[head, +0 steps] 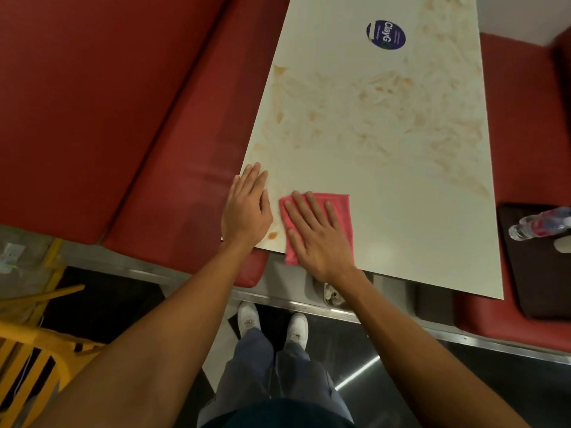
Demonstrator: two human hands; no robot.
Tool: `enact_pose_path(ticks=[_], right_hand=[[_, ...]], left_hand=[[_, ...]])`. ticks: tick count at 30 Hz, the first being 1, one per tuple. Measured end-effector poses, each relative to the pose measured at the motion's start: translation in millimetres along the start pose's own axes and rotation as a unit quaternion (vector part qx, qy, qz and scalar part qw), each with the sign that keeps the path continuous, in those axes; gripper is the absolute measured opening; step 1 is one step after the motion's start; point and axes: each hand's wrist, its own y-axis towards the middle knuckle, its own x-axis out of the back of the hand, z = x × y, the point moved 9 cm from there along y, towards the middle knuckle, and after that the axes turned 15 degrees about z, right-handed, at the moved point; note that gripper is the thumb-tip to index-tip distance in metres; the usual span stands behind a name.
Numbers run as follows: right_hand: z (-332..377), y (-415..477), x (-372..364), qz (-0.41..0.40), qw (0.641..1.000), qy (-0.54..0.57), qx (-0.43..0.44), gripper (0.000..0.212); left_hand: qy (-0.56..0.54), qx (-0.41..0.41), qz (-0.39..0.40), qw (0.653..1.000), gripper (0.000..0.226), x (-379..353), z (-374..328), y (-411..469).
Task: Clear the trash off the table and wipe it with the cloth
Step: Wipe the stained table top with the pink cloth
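Pink cloth lies flat under the right hand, near edge overhanging the cream table; orange smears spread beyond the fingertips, blob just left

table surface open | flat sticker far end | benches flank

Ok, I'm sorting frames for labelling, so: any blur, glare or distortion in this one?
Head view: wide-angle distortion splays the table edges; the water bottle at the picture's right border is smeared; a faint glare patch lies on the table beside the right hand; that hand, the left hand and the pink cloth look sharp.
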Motion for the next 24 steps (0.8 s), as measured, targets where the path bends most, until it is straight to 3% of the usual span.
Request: enact_pose_path(ticks=[2, 4, 7, 12, 14, 16, 19, 24], right_hand=[[-25, 0, 1, 0.006, 1.000, 0.002, -0.028, 0.061], [-44, 18, 8, -0.005, 0.992, 0.035, -0.117, 0.061], [-25, 41, 14, -0.016, 0.980, 0.076, -0.184, 0.063], [4, 7, 3, 0.003, 1.000, 0.004, 0.000, 0.061], [-22, 7, 4, 0.010, 0.999, 0.006, -0.031, 0.060], [-45, 26, 12, 0.002, 0.992, 0.042, -0.122, 0.061], [-28, 50, 17, -0.012, 0.975, 0.088, -0.202, 0.063], [14, 12, 1, -0.005, 0.999, 0.014, -0.044, 0.062]], left_hand=[[-0.007, -0.003, -0.002, 1.000, 0.045, 1, 1, 0], [-0.016, -0.006, -0.011, 1.000, 0.043, 2, 1, -1], [-0.026, -0.009, -0.016, 0.999, 0.042, 2, 3, -1], [-0.034, -0.024, -0.008, 0.999, 0.040, 4, 7, -1], [-0.031, -0.023, -0.003, 0.999, 0.040, 4, 7, -2], [-0.029, -0.017, -0.003, 0.999, 0.041, 4, 6, -2], [-0.034, -0.016, -0.009, 0.999, 0.040, 4, 7, -2], [-0.041, -0.023, -0.006, 0.999, 0.039, 3, 9, -1]])
